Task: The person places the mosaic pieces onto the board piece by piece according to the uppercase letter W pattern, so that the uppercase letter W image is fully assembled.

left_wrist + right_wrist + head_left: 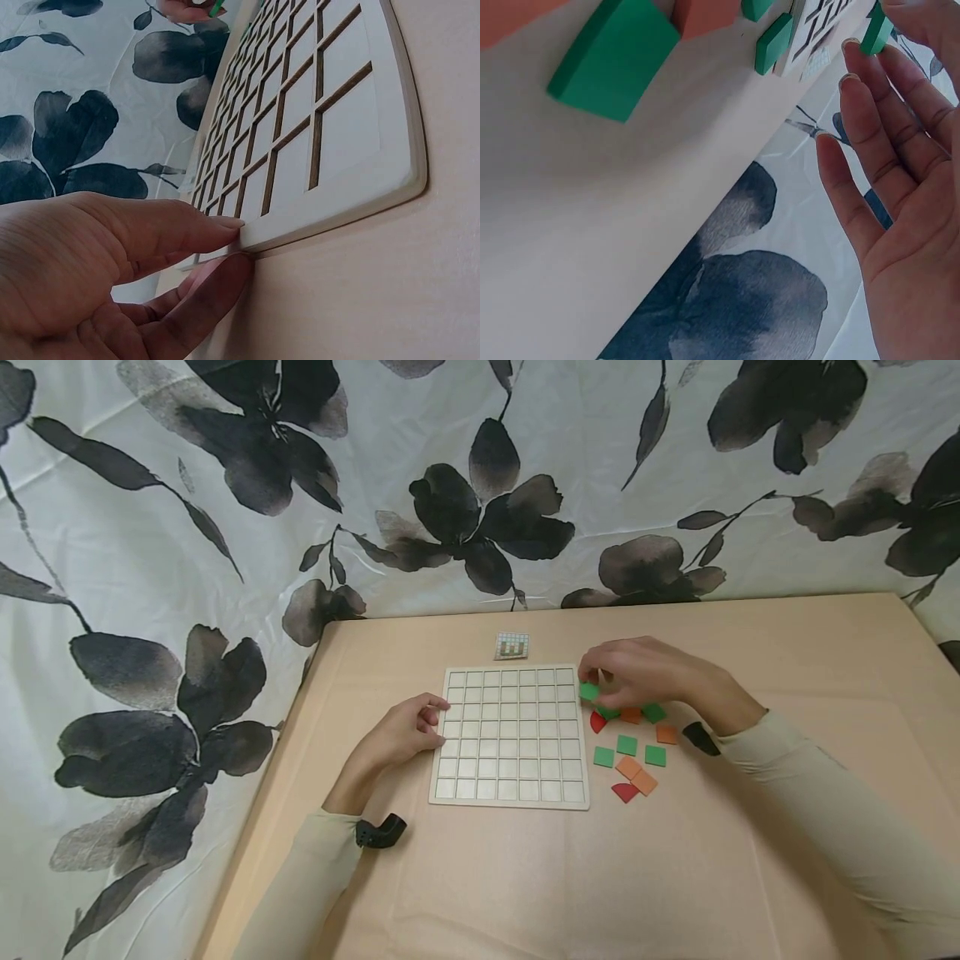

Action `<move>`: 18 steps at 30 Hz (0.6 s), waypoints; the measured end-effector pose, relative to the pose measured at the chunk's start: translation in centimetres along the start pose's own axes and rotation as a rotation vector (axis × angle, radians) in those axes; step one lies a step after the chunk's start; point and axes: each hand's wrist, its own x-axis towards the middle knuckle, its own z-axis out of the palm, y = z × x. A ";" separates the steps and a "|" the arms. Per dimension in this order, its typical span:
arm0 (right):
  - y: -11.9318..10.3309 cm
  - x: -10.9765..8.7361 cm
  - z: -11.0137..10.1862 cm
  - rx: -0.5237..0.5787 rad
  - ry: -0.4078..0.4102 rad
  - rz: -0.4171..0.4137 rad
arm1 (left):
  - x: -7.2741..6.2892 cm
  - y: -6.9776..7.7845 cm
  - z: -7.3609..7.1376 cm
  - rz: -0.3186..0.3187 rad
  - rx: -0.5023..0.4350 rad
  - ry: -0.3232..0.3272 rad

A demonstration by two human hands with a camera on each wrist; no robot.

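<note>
The right hand [641, 670] is pinching a green tile [589, 692] with its fingertips, holding it just beside the right edge of the board [507, 747]; its outer fingers are stretching loosely apart. The left hand [401, 727] is gripping the board's left edge. The tile is looking light, stiff and hardly fragile, perhaps a little slippery, so opposite edges should be giving the surest hold. Its thick sides and matte face are suggesting painted wood. The pale, stiff board is showing rounded corners and brown-lined square cells. Flat orange squares [628, 767] and red wedges [624, 792] with one curved side are lying on the smooth, wood-toned bench [510, 885].
</note>
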 end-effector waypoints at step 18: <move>-1.1 2.1 0.9 0.030 -0.014 -0.047 | 0.1 0.1 0.0 -0.006 0.002 -0.011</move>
